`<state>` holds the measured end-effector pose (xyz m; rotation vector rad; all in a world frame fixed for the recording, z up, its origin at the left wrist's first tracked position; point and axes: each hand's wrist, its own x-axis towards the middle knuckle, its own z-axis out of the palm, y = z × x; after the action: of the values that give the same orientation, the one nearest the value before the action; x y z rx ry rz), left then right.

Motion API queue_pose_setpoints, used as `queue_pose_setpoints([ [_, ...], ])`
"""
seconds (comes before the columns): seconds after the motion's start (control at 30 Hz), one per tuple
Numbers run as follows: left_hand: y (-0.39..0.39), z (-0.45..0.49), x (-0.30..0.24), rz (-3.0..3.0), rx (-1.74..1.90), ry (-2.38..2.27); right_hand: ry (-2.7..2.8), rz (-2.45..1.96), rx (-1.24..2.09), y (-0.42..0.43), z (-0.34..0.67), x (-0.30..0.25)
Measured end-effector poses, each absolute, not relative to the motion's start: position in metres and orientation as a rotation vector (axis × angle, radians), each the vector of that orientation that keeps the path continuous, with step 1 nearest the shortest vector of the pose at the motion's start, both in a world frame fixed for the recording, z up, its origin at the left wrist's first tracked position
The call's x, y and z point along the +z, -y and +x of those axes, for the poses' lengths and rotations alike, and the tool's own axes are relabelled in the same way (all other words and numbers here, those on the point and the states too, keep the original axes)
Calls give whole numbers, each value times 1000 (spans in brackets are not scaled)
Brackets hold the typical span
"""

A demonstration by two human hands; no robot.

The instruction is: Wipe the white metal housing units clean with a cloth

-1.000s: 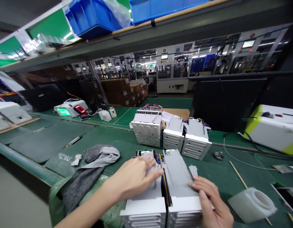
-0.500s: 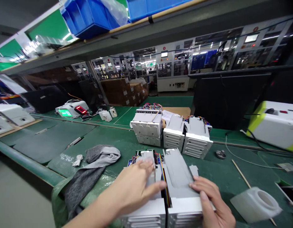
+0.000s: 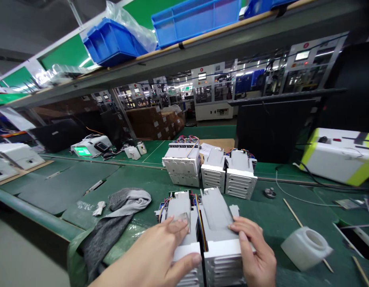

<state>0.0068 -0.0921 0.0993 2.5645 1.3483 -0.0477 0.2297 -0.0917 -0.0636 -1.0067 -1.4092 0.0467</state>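
Two grey-and-white modules with metal slotted fronts stand side by side before me. My left hand [image 3: 160, 243] lies over the left module [image 3: 178, 205], fingers stretched on its grey top and thumb spread toward the gap. A small translucent greyish patch shows at its fingertips; I cannot make out what it is. My right hand [image 3: 257, 251] grips the right edge of the right module [image 3: 216, 213], fingers curled on its top and thumb at the front corner. A rainbow ribbon cable [image 3: 200, 221] runs between the two modules.
Behind stand more modules [image 3: 181, 163], some stacked. At left lie a grey cloth [image 3: 124, 207] and white scrap [image 3: 99, 208]. At right are a white plastic bottle [image 3: 305, 249], a wooden stick [image 3: 293, 213] and a white-and-yellow machine [image 3: 340, 155]. A shelf with blue bins [image 3: 196, 22] hangs overhead.
My left hand has drawn back toward me along the left module's top. My right hand keeps its hold at the right module's edge. The camera view has shifted slightly.
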Motion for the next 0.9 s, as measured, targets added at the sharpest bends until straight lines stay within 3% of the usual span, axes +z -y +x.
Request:
queue_pose_setpoints([
  [0.23, 26, 9, 82, 2531, 100, -1265, 1405, -1024, 38, 92, 229, -62],
  [0.53, 58, -12, 99, 2483, 51, -1072, 1433, -977, 78, 89, 232, -70],
  [0.9, 25, -5, 80, 2551, 109, -1009, 1474, -988, 55, 89, 234, -71],
])
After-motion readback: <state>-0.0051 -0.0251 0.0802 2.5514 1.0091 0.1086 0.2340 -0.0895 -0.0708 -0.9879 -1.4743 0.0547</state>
